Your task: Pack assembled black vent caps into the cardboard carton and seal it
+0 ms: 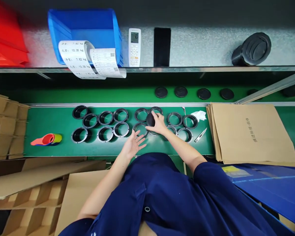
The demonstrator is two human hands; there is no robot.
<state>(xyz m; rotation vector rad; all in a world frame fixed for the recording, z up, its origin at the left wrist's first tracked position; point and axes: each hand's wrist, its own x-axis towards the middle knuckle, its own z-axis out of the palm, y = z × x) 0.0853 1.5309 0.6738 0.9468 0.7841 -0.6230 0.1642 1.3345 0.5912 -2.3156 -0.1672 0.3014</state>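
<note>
My right hand is closed around a dark round cap, held tilted above the black rings in the middle of the green bench. My left hand is open, palm turned up and fingers spread, with nothing in it. Just beyond its fingertips stands a black ring. Partly hidden behind the cap and my right hand are more rings, including a black ring at the back. Other open black rings stand in loose rows to both sides, among them a black ring at the far left.
Flat black caps lie along the back. A utility knife, white tissue and cardboard stack are right; tape rolls left. The shelf holds a blue bin, label roll, remote and phone.
</note>
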